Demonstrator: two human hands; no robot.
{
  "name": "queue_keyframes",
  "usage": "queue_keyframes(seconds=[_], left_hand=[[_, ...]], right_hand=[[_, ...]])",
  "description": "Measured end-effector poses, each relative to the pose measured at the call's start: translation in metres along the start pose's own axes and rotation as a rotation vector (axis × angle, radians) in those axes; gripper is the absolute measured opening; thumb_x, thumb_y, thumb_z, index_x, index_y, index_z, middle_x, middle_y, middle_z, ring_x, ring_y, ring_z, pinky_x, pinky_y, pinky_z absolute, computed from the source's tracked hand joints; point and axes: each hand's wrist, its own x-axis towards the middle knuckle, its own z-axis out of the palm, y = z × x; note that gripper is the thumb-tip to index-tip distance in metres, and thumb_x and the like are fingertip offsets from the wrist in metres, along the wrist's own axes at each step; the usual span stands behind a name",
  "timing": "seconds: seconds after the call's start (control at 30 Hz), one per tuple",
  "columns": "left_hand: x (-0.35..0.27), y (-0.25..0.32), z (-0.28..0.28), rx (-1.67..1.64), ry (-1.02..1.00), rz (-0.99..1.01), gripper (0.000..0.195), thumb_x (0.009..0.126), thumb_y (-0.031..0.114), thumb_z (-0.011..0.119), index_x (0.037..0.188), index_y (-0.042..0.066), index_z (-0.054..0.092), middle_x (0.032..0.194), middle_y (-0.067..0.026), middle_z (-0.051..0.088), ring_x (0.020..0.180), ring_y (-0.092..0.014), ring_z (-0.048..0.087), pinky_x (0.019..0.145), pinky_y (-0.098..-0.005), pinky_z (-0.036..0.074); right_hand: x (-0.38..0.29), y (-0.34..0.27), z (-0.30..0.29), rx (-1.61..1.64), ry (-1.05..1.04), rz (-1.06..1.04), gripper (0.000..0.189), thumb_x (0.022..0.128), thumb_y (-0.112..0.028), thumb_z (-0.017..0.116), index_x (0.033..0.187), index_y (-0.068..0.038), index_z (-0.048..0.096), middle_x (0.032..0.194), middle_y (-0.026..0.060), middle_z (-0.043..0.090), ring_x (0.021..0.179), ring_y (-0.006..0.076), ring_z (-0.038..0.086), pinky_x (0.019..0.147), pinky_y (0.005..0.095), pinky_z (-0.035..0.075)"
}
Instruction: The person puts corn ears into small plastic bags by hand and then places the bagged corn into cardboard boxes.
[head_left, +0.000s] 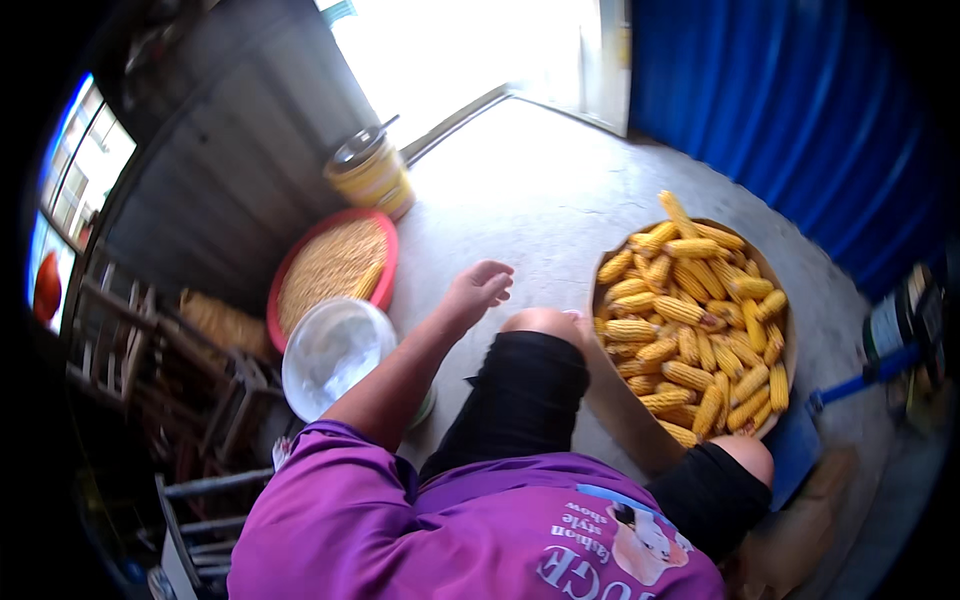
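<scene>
My left hand (480, 289) is over the concrete floor, just in front of my left knee, with its fingers slightly bent and nothing seen in it. My right hand is out of view. Before my knees, on the right, stands a large round tub (598, 271) heaped with yellow ears of corn (686, 311). To the left of my left forearm is a white plastic bucket (296, 360) with something pale and translucent inside. Behind it lies a red basin (391, 255) full of loose corn kernels (326, 266), with one ear of corn (368, 280) on top.
A yellow bucket (375, 180) with a dark container on it stands behind the basin. Wooden chairs or racks (127, 330) crowd the left. A blue corrugated wall (780, 112) is at the right, near a blue-handled tool (870, 375). Ahead is a bright doorway (480, 45).
</scene>
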Motion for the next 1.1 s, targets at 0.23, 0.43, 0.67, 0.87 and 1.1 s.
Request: queue_keyframes(seconds=[0.23, 0.43, 0.67, 0.87, 1.1], left_hand=[[-0.071, -0.132, -0.072, 0.033, 0.181, -0.325, 0.024, 0.084, 0.019, 0.053, 0.101, 0.004, 0.057, 0.084, -0.005, 0.059, 0.072, -0.014, 0.059, 0.061, -0.0271, 0.048], [-0.11, -0.133, -0.127, -0.233, 0.356, -0.306, 0.019, 0.085, 0.015, 0.052, 0.101, 0.004, 0.055, 0.086, -0.0048, 0.059, 0.069, -0.014, 0.059, 0.06, -0.0267, 0.05], [-0.134, -0.194, -0.218, 0.099, 0.623, -0.52, 0.03, 0.078, 0.018, 0.058, 0.105, 0.004, 0.055, 0.092, -0.0106, 0.06, 0.079, -0.024, 0.06, 0.066, -0.0347, 0.052], [-0.182, -0.27, -0.233, 1.05, 0.61, -0.607, 0.043, 0.069, 0.025, 0.064, 0.105, 0.001, 0.058, 0.096, -0.0229, 0.06, 0.095, -0.04, 0.056, 0.086, -0.0385, 0.044], [-0.172, -0.244, -0.232, 0.926, 0.169, -0.779, 0.047, 0.068, 0.027, 0.065, 0.106, 0.0, 0.058, 0.101, -0.0234, 0.059, 0.09, -0.033, 0.06, 0.08, -0.0389, 0.047]], right_hand=[[0.038, -0.071, -0.133, 0.512, 0.23, -0.342, 0.021, 0.086, -0.013, 0.049, 0.106, -0.006, 0.054, 0.087, 0.0014, 0.056, 0.067, 0.0083, 0.05, 0.059, 0.0204, 0.042], [-0.076, -0.29, -0.214, 0.801, 0.552, -0.59, 0.014, 0.084, -0.005, 0.051, 0.098, -0.007, 0.055, 0.079, -0.0018, 0.052, 0.059, 0.0041, 0.044, 0.052, 0.0168, 0.037], [-0.105, -0.37, -0.185, 0.556, 0.036, -0.735, 0.017, 0.081, 0.002, 0.049, 0.096, -0.002, 0.055, 0.081, 0.0013, 0.055, 0.066, 0.0064, 0.049, 0.06, 0.02, 0.042], [-0.088, -0.359, -0.175, 0.237, 0.135, -0.938, 0.016, 0.075, 0.004, 0.05, 0.089, 0.003, 0.057, 0.079, 0.0072, 0.058, 0.072, 0.0149, 0.055, 0.068, 0.0256, 0.045], [-0.089, -0.357, -0.178, 0.18, 0.156, -0.947, 0.016, 0.074, 0.004, 0.051, 0.09, 0.003, 0.056, 0.08, 0.0084, 0.058, 0.073, 0.0154, 0.056, 0.068, 0.0266, 0.045]])
